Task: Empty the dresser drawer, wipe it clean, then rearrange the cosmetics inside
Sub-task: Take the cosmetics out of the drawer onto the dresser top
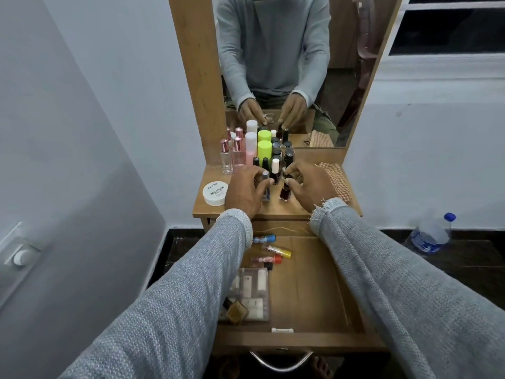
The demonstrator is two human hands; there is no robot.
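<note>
Open wooden drawer [314, 283] sits nearest; above, the left hand [243, 190] pinches a clear silver-capped polish bottle [265, 187], the right hand [308, 184] seemingly a dark red one [285, 193].

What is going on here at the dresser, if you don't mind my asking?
A person is sorting cosmetics at a small dresser with its drawer pulled open. The left hand pinches a clear nail polish bottle on the dresser top, and the right hand pinches a dark red nail polish bottle beside it. More bottles stand behind them by the mirror. A few small tubes and a clear plastic case lie in the drawer. A checked cloth lies on the top's right side.
</note>
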